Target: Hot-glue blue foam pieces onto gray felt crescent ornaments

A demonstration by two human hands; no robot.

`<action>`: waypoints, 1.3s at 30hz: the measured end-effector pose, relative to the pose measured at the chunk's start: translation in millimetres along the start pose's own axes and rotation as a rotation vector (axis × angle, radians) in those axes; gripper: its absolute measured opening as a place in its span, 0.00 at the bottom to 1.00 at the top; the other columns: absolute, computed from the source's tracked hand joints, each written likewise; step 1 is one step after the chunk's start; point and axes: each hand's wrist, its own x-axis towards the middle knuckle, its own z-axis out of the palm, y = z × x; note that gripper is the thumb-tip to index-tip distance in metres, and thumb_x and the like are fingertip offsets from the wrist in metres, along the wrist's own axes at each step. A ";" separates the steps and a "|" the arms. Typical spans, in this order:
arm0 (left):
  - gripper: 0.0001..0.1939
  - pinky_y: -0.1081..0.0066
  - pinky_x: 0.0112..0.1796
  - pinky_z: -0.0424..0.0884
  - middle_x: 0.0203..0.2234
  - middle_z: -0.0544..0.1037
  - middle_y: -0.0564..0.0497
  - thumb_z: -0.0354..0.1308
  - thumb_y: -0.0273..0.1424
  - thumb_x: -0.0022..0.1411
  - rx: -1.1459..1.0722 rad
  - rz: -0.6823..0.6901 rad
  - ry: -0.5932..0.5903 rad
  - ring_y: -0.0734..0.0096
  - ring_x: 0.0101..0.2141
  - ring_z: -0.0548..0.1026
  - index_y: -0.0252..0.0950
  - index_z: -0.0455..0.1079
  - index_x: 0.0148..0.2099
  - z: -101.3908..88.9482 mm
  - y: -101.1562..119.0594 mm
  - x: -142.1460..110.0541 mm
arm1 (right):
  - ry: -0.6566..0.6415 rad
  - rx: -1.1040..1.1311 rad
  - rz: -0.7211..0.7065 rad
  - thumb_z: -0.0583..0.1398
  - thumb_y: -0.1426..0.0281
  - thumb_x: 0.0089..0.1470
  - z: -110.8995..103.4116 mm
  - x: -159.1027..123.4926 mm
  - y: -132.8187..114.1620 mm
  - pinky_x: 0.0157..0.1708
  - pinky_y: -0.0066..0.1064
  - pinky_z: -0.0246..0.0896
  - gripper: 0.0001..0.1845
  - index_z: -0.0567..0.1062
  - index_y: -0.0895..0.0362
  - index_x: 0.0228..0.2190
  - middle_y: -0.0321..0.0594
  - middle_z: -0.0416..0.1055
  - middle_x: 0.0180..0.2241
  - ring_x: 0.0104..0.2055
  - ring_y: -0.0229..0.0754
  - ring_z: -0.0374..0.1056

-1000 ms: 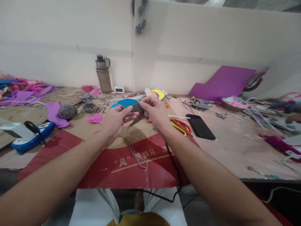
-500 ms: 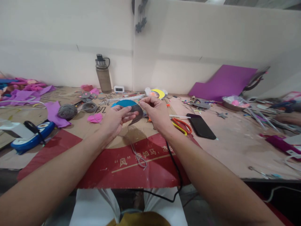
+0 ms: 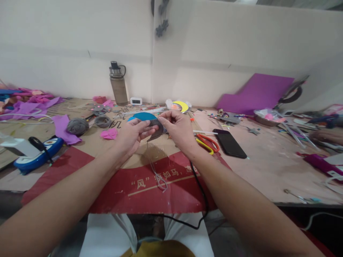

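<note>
My left hand [image 3: 134, 132] is closed with thumb and fingers on a curved piece of grey felt [image 3: 156, 131], held above the cardboard. Directly behind it shows a rounded blue piece [image 3: 144, 116]; whether it is held along with the felt I cannot tell. My right hand [image 3: 175, 125] pinches at the felt's upper right edge, and what lies between its fingertips is too small to make out. A pale looped thread [image 3: 152, 165] hangs below the felt, down over the red part of the cardboard [image 3: 118, 194].
Orange and yellow-handled scissors [image 3: 207, 142] and a black phone [image 3: 229, 143] lie right of my right hand. Grey yarn [image 3: 77, 126], a blue power strip [image 3: 39, 157] and pink scraps [image 3: 109, 134] are leftward. A bottle [image 3: 118, 87] stands behind. Another person's hand [image 3: 327, 136] shows far right.
My hands stay nearly in place, with the felt between them. The fingertips of my right hand have shifted very slightly at its edge, and the view has moved a little.
</note>
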 end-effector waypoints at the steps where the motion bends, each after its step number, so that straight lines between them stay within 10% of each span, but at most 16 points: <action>1: 0.04 0.75 0.34 0.78 0.28 0.80 0.46 0.61 0.20 0.54 0.001 0.003 -0.008 0.70 0.29 0.81 0.31 0.69 0.28 0.1 0.6 -0.7 | 0.004 -0.001 0.003 0.61 0.70 0.51 -0.3 0.2 -0.3 0.28 0.29 0.53 0.05 0.75 0.58 0.27 0.33 0.67 0.24 0.25 0.33 0.56; 19: 0.04 0.81 0.19 0.69 0.26 0.79 0.47 0.62 0.22 0.55 0.054 -0.076 0.038 0.73 0.22 0.78 0.31 0.69 0.31 2.9 3.6 -2.3 | -0.024 0.035 0.025 0.61 0.66 0.52 1.8 -1.0 0.4 0.27 0.30 0.51 0.08 0.74 0.57 0.27 0.31 0.63 0.21 0.24 0.33 0.55; 39: 0.02 0.72 0.36 0.78 0.30 0.81 0.46 0.61 0.22 0.54 0.035 -0.034 -0.021 0.70 0.30 0.80 0.30 0.74 0.30 5.5 5.9 -6.0 | -0.012 -0.064 -0.048 0.60 0.68 0.54 -0.7 -5.1 0.0 0.30 0.30 0.54 0.06 0.74 0.57 0.29 0.34 0.68 0.26 0.27 0.35 0.57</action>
